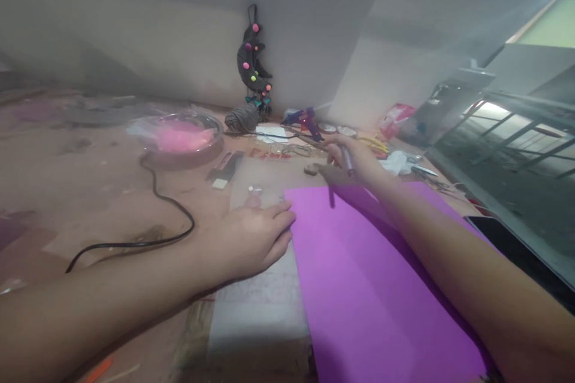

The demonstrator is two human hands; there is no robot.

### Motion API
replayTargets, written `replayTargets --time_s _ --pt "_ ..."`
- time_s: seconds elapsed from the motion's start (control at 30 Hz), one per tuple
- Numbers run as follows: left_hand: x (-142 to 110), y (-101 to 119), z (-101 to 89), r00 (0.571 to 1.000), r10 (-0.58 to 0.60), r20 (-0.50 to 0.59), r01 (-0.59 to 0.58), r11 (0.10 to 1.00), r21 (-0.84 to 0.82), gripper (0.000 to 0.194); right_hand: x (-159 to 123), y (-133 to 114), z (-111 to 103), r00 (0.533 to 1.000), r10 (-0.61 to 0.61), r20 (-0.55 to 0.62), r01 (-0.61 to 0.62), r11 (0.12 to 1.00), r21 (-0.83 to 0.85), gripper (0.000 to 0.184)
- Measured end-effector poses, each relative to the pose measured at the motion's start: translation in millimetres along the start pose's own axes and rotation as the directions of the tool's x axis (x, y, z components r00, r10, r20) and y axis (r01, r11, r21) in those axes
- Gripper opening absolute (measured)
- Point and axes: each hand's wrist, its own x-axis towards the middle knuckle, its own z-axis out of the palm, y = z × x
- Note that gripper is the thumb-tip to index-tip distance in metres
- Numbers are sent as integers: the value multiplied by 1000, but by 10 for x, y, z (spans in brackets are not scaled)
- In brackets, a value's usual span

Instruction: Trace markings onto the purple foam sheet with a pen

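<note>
A purple sheet point(359, 275) lies in front of me. My left hand point(256, 236) rests on its upper left corner and edge, the fingers laid down and holding nothing. Above the far edge of the sheet my right hand point(354, 158) is closed around a slim pen point(347, 161), which hangs tilted and slightly blurred. Its fingertips are close to a thin brown stick point(309, 141), but I cannot tell whether they touch it. A small brownish oval piece point(311, 169) lies just left of the right hand. Under the sheet's left side is a whitish board point(258, 323).
At the back are a glue gun point(305, 121), grey yarn point(242, 118) and a dark crescent ornament point(254, 66) against the wall. A clear bowl with pink stuff point(184, 134) stands left, near a black cable point(179, 209). Scissors point(442, 187) and a phone point(521, 254) lie right.
</note>
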Motion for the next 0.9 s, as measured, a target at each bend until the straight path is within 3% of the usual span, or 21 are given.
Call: replayTargets --time_s 0.1,0.2,0.27,0.33,0.4,0.5,0.57,0.7,0.8,0.9 --pt "9 -2 -12 1000 -7 20 7 1000 -15 34 -102 -112 34 990 67 127 -27 955 -294 28" --pt "20 -1 -17 1000 -5 29 6 1000 -9 34 -188 -254 116 981 59 185 13 931 -364 17" --pt "19 0 -16 1000 -11 29 10 1000 5 35 -198 -296 131 981 47 190 17 946 -324 11" --pt "11 -1 -13 1000 -15 27 14 1000 21 35 -170 -288 90 980 43 196 2 974 -225 16" --pt "0 -6 -4 1000 -9 15 9 1000 15 36 -129 -257 7 955 33 293 1 993 -114 19" --pt "-11 -20 19 1000 0 2 0 1000 -31 37 -99 -237 -103 831 -35 556 27 999 23 18" --pt "-13 -29 36 1000 -4 -6 3 999 -50 37 -110 -253 -115 776 -80 626 72 997 38 16" --pt "-11 -35 40 1000 -7 3 7 999 -46 37 -133 -286 -41 776 -150 613 172 985 23 13" --pt "-11 -27 25 1000 -10 11 10 999 -41 36 -122 -275 -13 746 -183 640 179 981 72 11" --pt "-11 -17 20 1000 -23 9 24 999 -41 34 -142 -258 9 745 -178 642 168 983 78 11"
